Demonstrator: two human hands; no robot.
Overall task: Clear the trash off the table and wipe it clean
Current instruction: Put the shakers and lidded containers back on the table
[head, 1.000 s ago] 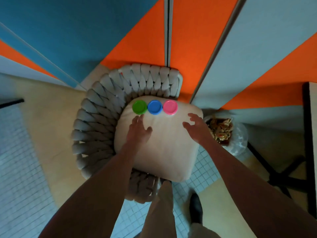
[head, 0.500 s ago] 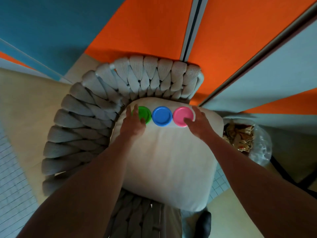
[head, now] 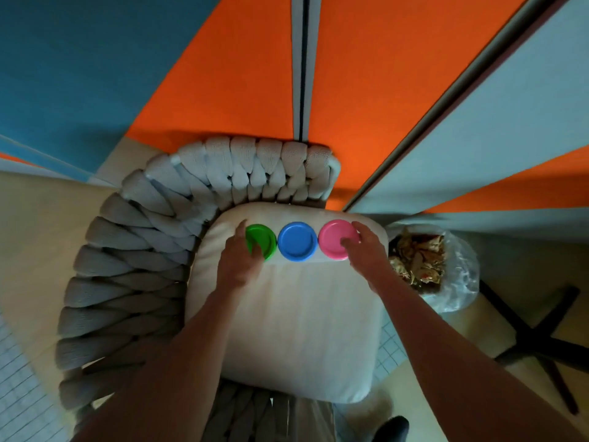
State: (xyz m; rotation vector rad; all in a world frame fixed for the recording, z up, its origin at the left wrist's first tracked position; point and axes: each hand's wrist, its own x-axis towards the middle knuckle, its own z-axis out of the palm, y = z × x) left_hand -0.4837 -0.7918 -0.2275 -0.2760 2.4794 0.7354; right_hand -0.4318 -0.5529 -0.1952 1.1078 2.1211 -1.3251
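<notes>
1. Left hand curls over the green plate, centre frame, on the chair cushion; soft base, so I'd guess it could flip
2. Blue plate touches both neighbours and might get dragged along
3. Right hand pinches the pink plate rim; a slip could send it toward the trash bag at right

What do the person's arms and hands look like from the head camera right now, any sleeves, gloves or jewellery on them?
Both forearms are bare, with no sleeve in view up to the frame edge. The left hand and the right hand are bare too: no gloves, and no watch, bracelet or ring shows. The light is dim, so small details such as fine markings cannot be made out.
</notes>
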